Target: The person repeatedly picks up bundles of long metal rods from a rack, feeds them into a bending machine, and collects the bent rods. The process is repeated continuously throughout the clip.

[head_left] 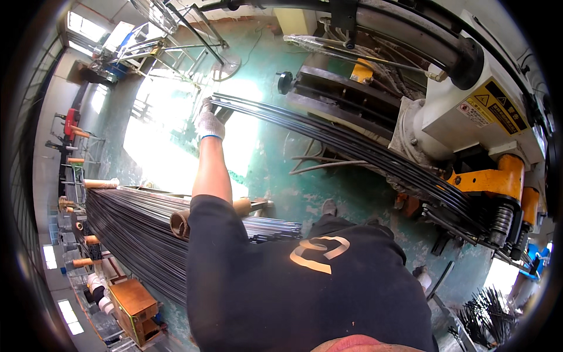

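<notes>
My left hand (210, 123), in a white knit work glove with a blue cuff edge, reaches out ahead of me. Its fingers close on the near-left ends of a bundle of long dark metal rods (328, 132). From there the rods slant to the right, in front of the machine, toward an orange clamp-like part (489, 179). The far ends are lost among dark springs and fittings on the right. My right hand does not show; my torso in a black shirt fills the lower middle.
A white machine housing (469, 108) with warning labels stands at right. Left of me, a big stack of dark rods (138, 234) rests on a rack, a cardboard tube (180, 224) near it. A wooden cabinet (134, 308) stands lower left. More rods (487, 317) lie lower right.
</notes>
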`<state>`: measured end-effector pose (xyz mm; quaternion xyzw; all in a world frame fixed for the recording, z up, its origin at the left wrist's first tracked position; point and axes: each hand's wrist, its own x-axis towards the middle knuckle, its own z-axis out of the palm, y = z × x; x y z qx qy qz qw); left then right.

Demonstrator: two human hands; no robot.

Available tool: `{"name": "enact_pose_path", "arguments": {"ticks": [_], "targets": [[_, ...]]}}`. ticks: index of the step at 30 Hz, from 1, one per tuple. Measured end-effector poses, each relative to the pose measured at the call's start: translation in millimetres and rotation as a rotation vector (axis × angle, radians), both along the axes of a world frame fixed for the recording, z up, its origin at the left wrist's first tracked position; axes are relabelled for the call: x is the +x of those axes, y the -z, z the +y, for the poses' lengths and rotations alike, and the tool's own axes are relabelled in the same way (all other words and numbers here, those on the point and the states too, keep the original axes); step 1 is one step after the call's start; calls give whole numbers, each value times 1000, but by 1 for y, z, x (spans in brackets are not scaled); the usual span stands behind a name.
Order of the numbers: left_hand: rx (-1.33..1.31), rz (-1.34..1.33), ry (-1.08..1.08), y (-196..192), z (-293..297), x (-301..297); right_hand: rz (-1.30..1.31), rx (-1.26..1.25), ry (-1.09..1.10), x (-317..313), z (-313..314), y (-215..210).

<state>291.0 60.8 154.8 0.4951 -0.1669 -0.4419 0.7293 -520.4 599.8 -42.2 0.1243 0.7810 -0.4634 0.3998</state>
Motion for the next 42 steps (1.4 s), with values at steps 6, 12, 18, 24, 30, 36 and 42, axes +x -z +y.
{"name": "enact_pose_path", "arguments": {"ticks": [6, 12, 18, 24, 30, 36, 42], "targets": [[19, 159, -60, 3, -10, 23, -193, -216, 48, -1, -31, 12], [-54, 128, 211, 10, -19, 25, -46, -344, -192, -17, -31, 30], [20, -801, 564, 1, -8, 18, -102, -155, -126, 5, -27, -4], [35, -55, 551, -1, 10, 40, 89, -68, -86, 24, -35, -26], [78, 113, 265, -27, 13, -12, 159, 26, -140, 21, -50, -37], [191, 268, 124, 21, 66, -99, 122, -60, -207, -21, -62, -11], [451, 441, 189, 122, 155, -277, 93, 68, -360, -87, -66, 28]]}}
